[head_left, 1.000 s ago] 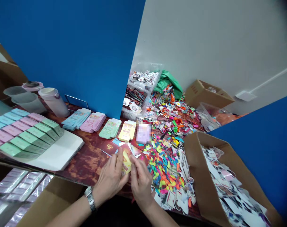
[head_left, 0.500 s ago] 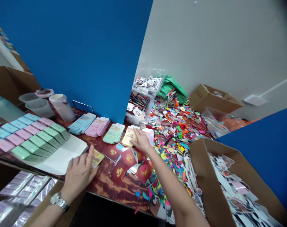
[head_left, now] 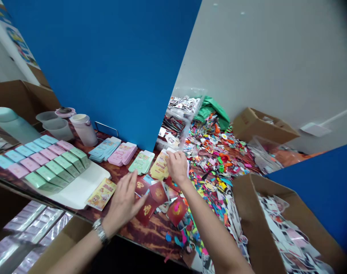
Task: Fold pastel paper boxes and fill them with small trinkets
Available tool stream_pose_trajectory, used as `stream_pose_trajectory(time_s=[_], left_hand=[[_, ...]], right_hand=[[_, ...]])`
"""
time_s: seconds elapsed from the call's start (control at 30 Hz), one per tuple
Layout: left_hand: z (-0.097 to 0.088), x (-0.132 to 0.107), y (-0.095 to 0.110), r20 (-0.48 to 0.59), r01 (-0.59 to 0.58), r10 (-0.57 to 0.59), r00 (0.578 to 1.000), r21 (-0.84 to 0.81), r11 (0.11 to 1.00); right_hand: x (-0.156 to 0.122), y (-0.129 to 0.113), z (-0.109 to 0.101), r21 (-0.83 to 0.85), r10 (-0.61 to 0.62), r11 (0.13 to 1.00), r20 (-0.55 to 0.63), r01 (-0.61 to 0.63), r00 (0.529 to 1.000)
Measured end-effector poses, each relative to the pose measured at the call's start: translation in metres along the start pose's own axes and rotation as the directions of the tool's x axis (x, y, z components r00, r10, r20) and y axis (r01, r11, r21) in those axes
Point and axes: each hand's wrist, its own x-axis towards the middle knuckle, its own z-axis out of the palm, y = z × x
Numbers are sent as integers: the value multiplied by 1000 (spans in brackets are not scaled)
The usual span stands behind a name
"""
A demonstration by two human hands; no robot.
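My left hand [head_left: 124, 201] is over the table with fingers spread and nothing in it, just left of the dark red cards [head_left: 147, 208]. A yellow box [head_left: 101, 194] with cartoon figures lies left of it, against the edge of a white tray [head_left: 96, 173]. At the stack of flat yellow cartons [head_left: 159, 166], my right hand [head_left: 177, 167] has its fingers curled in on the upper right edge of a carton. A purple stack is mostly hidden behind that hand. Flat green [head_left: 141, 161], pink [head_left: 122, 153] and blue cartons [head_left: 104, 148] lie in a row to the left.
Rows of blue, pink and green boxes [head_left: 49, 161] stand on the tray. Cups and a bottle [head_left: 16, 123] are behind them. Colourful small pieces [head_left: 210, 198] cover the right side. A carton of cut-outs [head_left: 247, 220] stands right; a blue panel [head_left: 104, 68] rises behind.
My left hand has let go of the yellow box, left it by the tray and moved right. My right hand's fingers have curled in at the yellow stack. The view has shifted slightly.
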Motion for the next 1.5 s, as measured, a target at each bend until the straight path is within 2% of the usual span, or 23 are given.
stream_pose_trajectory(time_s=[0.07, 0.13, 0.23, 0.33, 0.4, 0.53, 0.6, 0.67, 0.73, 0.8, 0.87, 0.93, 1.0, 1.03, 1.07, 1.13, 1.2, 1.3, 1.4, 1.5], left_hand=[[5, 13, 23, 9, 35, -34, 999, -109, 993], [11, 23, 40, 21, 65, -63, 998, -151, 986], [18, 25, 52, 30, 106, -102, 994, -151, 983], [22, 17, 54, 20, 119, -117, 993, -183, 976], [22, 10, 52, 37, 134, -129, 991, -255, 958], [17, 1, 53, 93, 220, -200, 975, -360, 907], [14, -1, 54, 93, 214, -193, 977, -374, 902], [12, -2, 54, 93, 172, -147, 985, -382, 908], [11, -3, 54, 96, 104, -72, 993, -383, 918], [9, -4, 53, 102, 31, 7, 995, -366, 930], [8, -6, 53, 103, -27, 66, 993, -337, 941], [6, -7, 54, 98, -50, 84, 992, -311, 949], [6, -8, 54, 89, -52, 82, 993, -302, 952], [6, -9, 55, 89, -46, 76, 993, -302, 952], [6, -9, 55, 90, -39, 69, 994, -303, 952], [6, -10, 56, 100, -18, 51, 994, -304, 952], [7, -11, 57, 121, 4, 33, 992, -294, 956], [8, -12, 59, 153, 19, 19, 988, -237, 971], [7, -11, 62, 183, 29, -5, 983, -128, 991], [5, -10, 64, 202, 18, -18, 979, 4, 1000]], right_hand=[[-16, -14, -22, 84, -53, 995, -111, 63, 992], [-37, -29, -40, 239, -94, 961, -189, 139, 977], [-66, -48, -55, 498, -56, 857, -161, 131, 985], [-87, -55, -59, 643, -13, 759, -141, 101, 990], [-97, -54, -57, 654, 10, 746, -197, 124, 980], [-115, -48, -47, 527, 58, 837, -348, 144, 936], [-124, -48, -44, 491, 28, 858, -333, 148, 943], [-131, -50, -44, 544, 2, 828, -247, 137, 969], [-135, -51, -46, 650, 14, 755, -148, 86, 989], [-135, -51, -49, 754, 90, 656, -71, -6, 993], [-132, -49, -50, 849, 211, 515, 3, -114, 978], [-127, -48, -50, 920, 288, 335, 105, -203, 952], [-122, -47, -50, 946, 263, 201, 197, -253, 944], [-120, -46, -50, 946, 233, 177, 227, -271, 945], [-118, -46, -50, 941, 210, 180, 247, -286, 946], [-116, -45, -53, 919, 194, 260, 251, -297, 948], [-117, -46, -56, 876, 204, 400, 202, -269, 958], [-121, -49, -62, 793, 155, 589, 77, -155, 985], [-130, -55, -60, 748, 146, 659, -16, -85, 989], [-142, -62, -50, 700, 121, 714, -99, -17, 988]])
